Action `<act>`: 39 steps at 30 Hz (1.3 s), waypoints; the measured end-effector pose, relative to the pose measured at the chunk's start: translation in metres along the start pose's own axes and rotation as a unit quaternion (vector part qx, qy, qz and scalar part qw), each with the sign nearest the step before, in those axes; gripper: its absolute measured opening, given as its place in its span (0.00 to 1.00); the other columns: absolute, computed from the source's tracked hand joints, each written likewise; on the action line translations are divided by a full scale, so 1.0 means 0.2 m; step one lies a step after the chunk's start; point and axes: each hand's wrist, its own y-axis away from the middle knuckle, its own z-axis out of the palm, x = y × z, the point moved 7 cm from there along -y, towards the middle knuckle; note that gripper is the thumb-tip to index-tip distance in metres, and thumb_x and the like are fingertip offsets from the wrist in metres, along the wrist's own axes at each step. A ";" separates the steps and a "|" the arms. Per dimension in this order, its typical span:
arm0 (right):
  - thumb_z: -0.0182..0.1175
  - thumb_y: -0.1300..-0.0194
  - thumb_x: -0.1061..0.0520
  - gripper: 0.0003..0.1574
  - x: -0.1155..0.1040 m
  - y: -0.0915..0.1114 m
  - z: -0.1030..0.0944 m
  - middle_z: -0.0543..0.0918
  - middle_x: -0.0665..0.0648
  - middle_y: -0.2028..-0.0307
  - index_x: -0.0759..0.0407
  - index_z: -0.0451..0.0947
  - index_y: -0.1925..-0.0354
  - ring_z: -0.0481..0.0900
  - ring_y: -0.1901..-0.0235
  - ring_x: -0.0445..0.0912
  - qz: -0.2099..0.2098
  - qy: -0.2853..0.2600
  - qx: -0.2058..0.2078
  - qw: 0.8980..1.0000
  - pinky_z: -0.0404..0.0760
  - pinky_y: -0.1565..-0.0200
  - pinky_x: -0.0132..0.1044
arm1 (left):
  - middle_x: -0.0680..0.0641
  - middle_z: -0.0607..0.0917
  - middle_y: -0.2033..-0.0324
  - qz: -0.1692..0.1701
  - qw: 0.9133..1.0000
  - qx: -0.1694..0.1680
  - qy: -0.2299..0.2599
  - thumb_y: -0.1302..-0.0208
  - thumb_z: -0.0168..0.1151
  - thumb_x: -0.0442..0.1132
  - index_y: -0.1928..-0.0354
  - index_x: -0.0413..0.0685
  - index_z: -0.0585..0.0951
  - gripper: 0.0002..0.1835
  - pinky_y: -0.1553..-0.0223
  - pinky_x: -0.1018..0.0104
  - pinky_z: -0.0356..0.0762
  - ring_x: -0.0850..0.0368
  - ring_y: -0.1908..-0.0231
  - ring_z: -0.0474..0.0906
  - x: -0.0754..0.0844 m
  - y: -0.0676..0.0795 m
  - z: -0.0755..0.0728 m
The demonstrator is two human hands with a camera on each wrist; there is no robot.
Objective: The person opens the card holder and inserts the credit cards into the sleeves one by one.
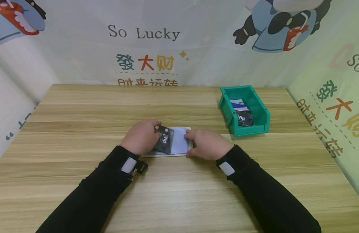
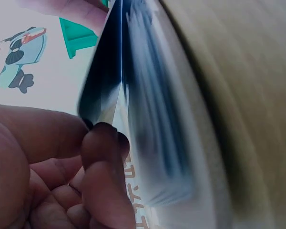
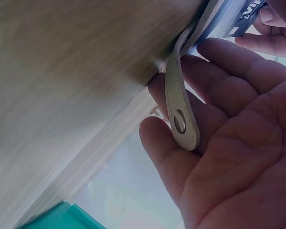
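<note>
An open card holder (image 1: 180, 142) with clear plastic sleeves lies flat on the table. My left hand (image 1: 141, 136) pinches a black card (image 1: 165, 140) lettered "Vip" by its left edge, over the left part of the holder. In the left wrist view, the stack of sleeves (image 2: 157, 119) shows edge-on beside the pinching fingertips (image 2: 100, 143). At the holder's right edge, my right hand (image 1: 210, 144) holds it with thumb and fingers. A pale stitched strap (image 3: 175, 90) with a metal snap rests against those fingers in the right wrist view.
A green plastic bin (image 1: 250, 132) stands behind and right of my right hand. Inside are a black "Vip" card (image 1: 244, 118) and some white and blue cards (image 1: 238, 105). Printed cloth (image 1: 202, 45) hangs behind the wooden table (image 1: 179, 197) and along its sides.
</note>
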 end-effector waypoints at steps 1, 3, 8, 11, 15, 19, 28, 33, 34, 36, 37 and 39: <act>0.66 0.45 0.41 0.42 0.00 0.00 0.00 0.70 0.52 0.38 0.56 0.68 0.36 0.70 0.47 0.43 -0.001 0.000 0.000 1.000 0.70 0.44 0.40 | 0.42 0.81 0.52 -0.001 1.000 0.000 0.001 0.35 0.57 0.40 0.40 0.41 0.73 0.22 0.55 0.53 0.74 0.53 0.61 0.73 0.00 0.00 0.00; 0.67 0.45 0.41 0.42 0.00 0.00 0.00 0.70 0.52 0.38 0.55 0.68 0.36 0.70 0.47 0.43 -0.001 0.000 -0.001 1.000 0.70 0.43 0.40 | 0.42 0.81 0.53 -0.003 1.000 0.001 0.000 0.35 0.58 0.40 0.40 0.41 0.73 0.22 0.55 0.54 0.74 0.53 0.62 0.73 0.00 0.00 0.00; 0.67 0.45 0.42 0.42 0.00 0.00 0.00 0.69 0.52 0.38 0.55 0.68 0.36 0.69 0.46 0.43 0.001 0.001 -0.001 1.000 0.69 0.43 0.40 | 0.45 0.82 0.61 -0.008 1.000 0.001 0.008 0.35 0.58 0.40 0.40 0.40 0.72 0.23 0.64 0.58 0.74 0.55 0.69 0.73 0.00 0.00 0.01; 0.67 0.45 0.42 0.41 0.00 0.00 0.00 0.69 0.52 0.38 0.55 0.68 0.36 0.69 0.46 0.43 0.004 0.004 -0.001 1.000 0.68 0.42 0.40 | 0.46 0.82 0.66 -0.007 1.000 -0.001 0.020 0.35 0.58 0.39 0.39 0.40 0.72 0.23 0.68 0.60 0.73 0.56 0.72 0.73 0.00 0.00 0.02; 0.66 0.45 0.41 0.41 0.00 0.00 0.00 0.69 0.51 0.38 0.54 0.68 0.36 0.70 0.48 0.42 0.008 0.008 -0.001 1.000 0.69 0.43 0.39 | 0.45 0.82 0.64 0.000 1.000 0.002 0.026 0.35 0.57 0.38 0.40 0.38 0.72 0.22 0.66 0.59 0.74 0.54 0.70 0.73 0.01 -0.01 0.02; 0.66 0.44 0.41 0.41 0.00 0.00 0.00 0.69 0.50 0.38 0.53 0.68 0.36 0.70 0.51 0.41 0.009 0.010 -0.001 1.000 0.70 0.44 0.39 | 0.45 0.80 0.64 0.003 1.000 0.006 0.024 0.36 0.56 0.37 0.42 0.37 0.73 0.21 0.69 0.60 0.73 0.53 0.70 0.72 0.01 -0.01 0.03; 0.67 0.45 0.43 0.41 0.01 0.00 0.01 0.72 0.51 0.40 0.53 0.68 0.35 0.71 0.53 0.41 0.011 0.007 0.003 1.000 0.71 0.45 0.39 | 0.47 0.78 0.70 0.009 0.999 -0.011 0.034 0.39 0.58 0.36 0.41 0.38 0.72 0.23 0.75 0.63 0.72 0.55 0.74 0.72 0.03 0.00 0.04; 0.68 0.45 0.44 0.42 0.01 0.00 0.01 0.77 0.52 0.46 0.53 0.67 0.35 0.71 0.58 0.41 0.016 -0.002 0.007 1.000 0.73 0.48 0.38 | 0.47 0.78 0.66 0.017 0.999 -0.018 0.038 0.41 0.59 0.34 0.41 0.37 0.72 0.25 0.71 0.62 0.74 0.54 0.70 0.73 0.05 0.00 0.04; 0.68 0.45 0.44 0.43 0.01 0.00 0.01 0.77 0.52 0.47 0.53 0.66 0.35 0.72 0.58 0.41 0.017 -0.002 0.007 1.000 0.73 0.48 0.38 | 0.46 0.79 0.65 0.019 0.999 -0.020 0.039 0.42 0.59 0.34 0.40 0.37 0.71 0.25 0.70 0.62 0.74 0.54 0.69 0.73 0.06 0.00 0.04; 0.68 0.46 0.44 0.44 0.01 -0.01 0.01 0.76 0.52 0.46 0.53 0.65 0.34 0.71 0.58 0.41 0.021 -0.004 0.007 1.000 0.73 0.47 0.38 | 0.46 0.79 0.63 0.021 0.999 -0.025 0.041 0.42 0.58 0.33 0.40 0.38 0.71 0.26 0.68 0.61 0.75 0.54 0.68 0.73 0.07 0.00 0.04; 0.68 0.46 0.44 0.45 0.01 -0.01 0.01 0.76 0.52 0.45 0.54 0.64 0.34 0.71 0.58 0.41 0.023 -0.005 0.006 1.000 0.72 0.47 0.39 | 0.45 0.79 0.61 0.022 0.999 -0.027 0.041 0.43 0.58 0.33 0.40 0.38 0.71 0.27 0.67 0.61 0.75 0.54 0.67 0.73 0.07 0.01 0.04; 0.68 0.46 0.44 0.46 0.02 -0.01 0.01 0.76 0.52 0.45 0.54 0.63 0.33 0.71 0.58 0.41 0.026 -0.008 0.006 1.000 0.73 0.47 0.39 | 0.44 0.79 0.59 0.024 0.998 -0.030 0.041 0.44 0.58 0.33 0.39 0.40 0.71 0.28 0.65 0.60 0.75 0.53 0.66 0.73 0.07 0.01 0.05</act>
